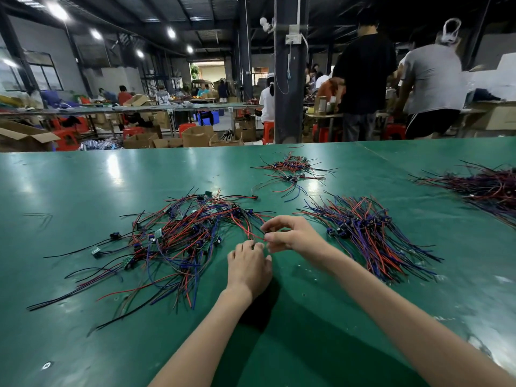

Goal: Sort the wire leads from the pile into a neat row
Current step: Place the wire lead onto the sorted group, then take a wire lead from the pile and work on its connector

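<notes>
A tangled pile of red, blue and black wire leads (178, 241) with small green boards lies on the green table (83, 344), left of centre. To its right, a combed bundle of leads (371, 236) lies fanned in one direction. My left hand (248, 269) sits at the pile's right edge, fingers curled on a small dark part of a lead. Just above it, my right hand (290, 233) pinches a red wire (245, 230) that runs back into the pile.
A smaller loose heap of leads (290, 169) lies farther back, and another big bundle (485, 188) at the right edge. Beyond the table's far edge are cardboard boxes, red stools, a dark pillar (289, 79) and several people at other benches.
</notes>
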A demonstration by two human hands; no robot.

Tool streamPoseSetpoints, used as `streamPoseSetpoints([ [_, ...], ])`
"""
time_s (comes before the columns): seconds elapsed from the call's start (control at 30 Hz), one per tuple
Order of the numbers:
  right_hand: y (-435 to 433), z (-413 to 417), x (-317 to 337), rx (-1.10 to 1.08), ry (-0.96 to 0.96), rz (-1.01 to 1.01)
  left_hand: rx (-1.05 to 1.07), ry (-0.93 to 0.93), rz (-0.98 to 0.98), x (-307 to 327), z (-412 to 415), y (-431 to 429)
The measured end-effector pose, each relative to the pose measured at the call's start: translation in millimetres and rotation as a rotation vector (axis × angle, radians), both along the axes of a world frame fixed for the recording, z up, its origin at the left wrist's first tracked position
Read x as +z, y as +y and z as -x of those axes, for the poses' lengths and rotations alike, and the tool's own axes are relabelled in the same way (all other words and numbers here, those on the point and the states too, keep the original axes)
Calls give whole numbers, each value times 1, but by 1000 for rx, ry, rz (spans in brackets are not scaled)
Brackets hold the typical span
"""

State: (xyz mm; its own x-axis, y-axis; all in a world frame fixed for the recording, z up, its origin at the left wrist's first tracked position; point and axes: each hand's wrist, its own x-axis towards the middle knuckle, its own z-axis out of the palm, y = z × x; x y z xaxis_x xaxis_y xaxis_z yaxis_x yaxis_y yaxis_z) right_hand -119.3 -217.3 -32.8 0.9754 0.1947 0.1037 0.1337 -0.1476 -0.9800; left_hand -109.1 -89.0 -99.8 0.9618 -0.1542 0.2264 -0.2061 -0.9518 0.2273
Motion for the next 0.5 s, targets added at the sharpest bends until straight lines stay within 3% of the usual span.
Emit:
streamPoseSetpoints([
  [0.13, -25, -18, 14, -107, 167, 15, 3, -13, 1, 1, 1, -2],
  [0.23, -38, -53, 36, -246, 167, -159, -8, -23, 5, 1, 4, -1],
  [0.3, -46, -77, 47, -218, 155, -235, -29, -18, 10, 2, 4, 0],
  [0.37, -51, -94, 46, -163, 211, -148, -34, -11, 18, 3, 4, 1],
  [0.5, -44, -104, 14, -230, 216, 263, -18, -18, 1, 3, 3, -2],
])
